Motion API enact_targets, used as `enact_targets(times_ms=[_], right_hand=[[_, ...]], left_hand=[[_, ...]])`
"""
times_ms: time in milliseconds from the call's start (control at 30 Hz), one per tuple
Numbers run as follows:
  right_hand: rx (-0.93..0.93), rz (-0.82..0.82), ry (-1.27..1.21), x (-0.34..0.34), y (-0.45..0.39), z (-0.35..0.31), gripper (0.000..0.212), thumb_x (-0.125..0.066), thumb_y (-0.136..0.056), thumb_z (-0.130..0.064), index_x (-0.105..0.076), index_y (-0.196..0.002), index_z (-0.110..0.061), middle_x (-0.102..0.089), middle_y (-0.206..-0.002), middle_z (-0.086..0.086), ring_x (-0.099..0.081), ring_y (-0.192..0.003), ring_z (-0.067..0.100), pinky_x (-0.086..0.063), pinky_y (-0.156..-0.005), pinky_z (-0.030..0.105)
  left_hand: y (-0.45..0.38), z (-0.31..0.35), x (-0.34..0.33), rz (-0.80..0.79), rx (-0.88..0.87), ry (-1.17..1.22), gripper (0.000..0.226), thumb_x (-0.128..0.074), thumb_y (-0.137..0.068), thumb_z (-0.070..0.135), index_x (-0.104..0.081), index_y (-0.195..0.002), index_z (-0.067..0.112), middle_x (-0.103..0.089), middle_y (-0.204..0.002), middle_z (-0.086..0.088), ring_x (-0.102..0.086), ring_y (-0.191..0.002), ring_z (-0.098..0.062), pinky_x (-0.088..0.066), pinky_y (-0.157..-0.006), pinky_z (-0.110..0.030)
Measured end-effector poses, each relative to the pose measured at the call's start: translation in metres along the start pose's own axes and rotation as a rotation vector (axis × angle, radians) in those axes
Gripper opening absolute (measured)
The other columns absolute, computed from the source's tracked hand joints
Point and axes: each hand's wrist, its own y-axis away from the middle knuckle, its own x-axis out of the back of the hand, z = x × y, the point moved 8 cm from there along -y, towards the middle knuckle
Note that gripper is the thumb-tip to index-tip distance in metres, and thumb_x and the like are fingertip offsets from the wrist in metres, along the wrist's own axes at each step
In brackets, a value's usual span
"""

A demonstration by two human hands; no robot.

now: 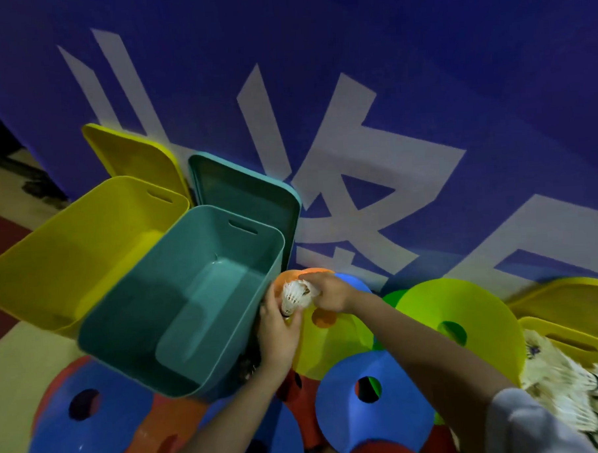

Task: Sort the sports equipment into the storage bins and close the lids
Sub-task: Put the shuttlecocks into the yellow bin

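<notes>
You hold a white feather shuttlecock (295, 296) between both hands, just beside the right rim of the teal bin (177, 300). Your left hand (278, 330) curls around its lower cork end; your right hand (328, 292) pinches the feather skirt from above. The shuttlecock is outside the bin, over an orange disc cone (313, 277).

The teal bin stands open and shows nothing inside; its teal lid (245, 194) leans against the blue wall (421, 84) behind it. The yellow bin (69, 246) to the left is likewise open and appears unfilled, its yellow lid (133, 158) propped behind.

Disc cones lie loose on the floor around the bins: a blue disc cone (370, 394), a green disc cone (463, 322), and others in red, orange and yellow. A pile of shuttlecocks (572, 396) rests at the right, by a further yellow container (569, 337).

Assessment: sorting is at an early stage. Nearly all equipment remains to be binned, and no lid is closed.
</notes>
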Motion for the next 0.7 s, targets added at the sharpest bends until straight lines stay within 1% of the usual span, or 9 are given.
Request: enact_targets(times_ms=[33, 100, 167, 233, 300, 367, 500, 600, 700], right_hand=[[0.002, -0.025, 0.043, 0.000, -0.002, 0.001, 0.052, -0.062, -0.074, -0.023, -0.057, -0.126, -0.019, -0.059, -0.123, 0.005, -0.053, -0.113, 0.023, -0.044, -0.097, 0.038], [-0.006, -0.072, 0.145, 0.000, -0.004, 0.009, 0.044, -0.061, -0.079, -0.032, -0.059, -0.121, -0.022, -0.058, -0.119, 0.005, -0.049, -0.113, 0.024, -0.041, -0.097, 0.035], [-0.008, -0.078, 0.174, 0.003, -0.001, 0.018, 0.046, -0.061, -0.075, -0.045, -0.057, -0.118, -0.031, -0.055, -0.114, 0.002, -0.047, -0.111, 0.024, -0.041, -0.095, 0.036], [-0.027, -0.054, 0.131, 0.006, 0.005, 0.031, 0.047, -0.063, -0.073, -0.056, -0.058, -0.113, -0.033, -0.059, -0.109, 0.000, -0.052, -0.105, 0.022, -0.045, -0.092, 0.038], [-0.068, -0.013, 0.072, 0.009, 0.015, 0.041, 0.041, -0.068, -0.080, -0.046, -0.059, -0.112, -0.023, -0.064, -0.108, 0.003, -0.058, -0.102, 0.023, -0.045, -0.085, 0.033], [-0.117, 0.066, 0.020, 0.017, 0.029, 0.050, 0.048, -0.067, -0.083, -0.043, -0.055, -0.122, -0.018, -0.064, -0.116, 0.005, -0.059, -0.107, 0.026, -0.043, -0.083, 0.030], [-0.114, 0.261, -0.013, 0.035, 0.068, 0.048, 0.050, -0.061, -0.089, -0.042, -0.050, -0.132, -0.019, -0.063, -0.123, 0.009, -0.059, -0.110, 0.029, -0.045, -0.086, 0.035], [-0.071, 0.435, -0.117, 0.051, 0.107, 0.041, 0.044, -0.064, -0.087, -0.037, -0.055, -0.128, -0.023, -0.065, -0.120, 0.003, -0.060, -0.109, 0.023, -0.046, -0.084, 0.032], [-0.025, 0.595, -0.249, 0.063, 0.157, 0.040, 0.045, -0.063, -0.089, -0.029, -0.051, -0.131, -0.021, -0.065, -0.117, -0.004, -0.061, -0.104, 0.015, -0.047, -0.083, 0.029]], left_hand=[[-0.001, -0.001, -0.002, 0.001, 0.003, 0.002, 0.076, -0.064, -0.080, 0.043, -0.028, -0.145, 0.026, -0.052, -0.130, -0.011, -0.055, -0.115, -0.027, -0.050, -0.091, -0.044], [-0.003, 0.000, -0.005, -0.005, -0.009, -0.036, 0.072, -0.068, -0.079, 0.040, -0.037, -0.142, 0.022, -0.051, -0.130, -0.010, -0.052, -0.117, -0.025, -0.046, -0.096, -0.038], [-0.006, 0.002, -0.009, -0.039, -0.038, -0.047, 0.062, -0.072, -0.080, 0.034, -0.048, -0.135, 0.017, -0.052, -0.132, -0.008, -0.050, -0.122, -0.022, -0.038, -0.097, -0.026], [-0.009, -0.001, -0.013, -0.113, -0.056, -0.022, 0.058, -0.071, -0.081, 0.037, -0.052, -0.132, 0.017, -0.056, -0.132, -0.003, -0.051, -0.123, -0.018, -0.037, -0.097, -0.022], [-0.008, -0.005, -0.016, -0.190, -0.064, -0.026, 0.061, -0.071, -0.081, 0.039, -0.049, -0.134, 0.020, -0.056, -0.133, 0.000, -0.051, -0.122, -0.014, -0.041, -0.101, -0.029], [-0.006, -0.006, -0.018, -0.242, -0.080, -0.058, 0.068, -0.074, -0.078, 0.038, -0.045, -0.137, 0.023, -0.055, -0.134, 0.001, -0.051, -0.123, -0.014, -0.043, -0.102, -0.034], [-0.004, 0.012, -0.017, -0.305, -0.121, -0.180, 0.075, -0.075, -0.078, 0.034, -0.039, -0.142, 0.020, -0.047, -0.137, -0.008, -0.048, -0.125, -0.022, -0.039, -0.099, -0.029], [-0.005, 0.030, -0.010, -0.288, -0.155, -0.197, 0.072, -0.075, -0.077, 0.038, -0.043, -0.139, 0.019, -0.049, -0.136, -0.009, -0.048, -0.124, -0.024, -0.041, -0.101, -0.033], [0.003, 0.054, 0.002, -0.220, -0.211, -0.110, 0.063, -0.071, -0.075, 0.049, -0.048, -0.131, 0.030, -0.055, -0.130, 0.001, -0.053, -0.118, -0.019, -0.047, -0.097, -0.039]])
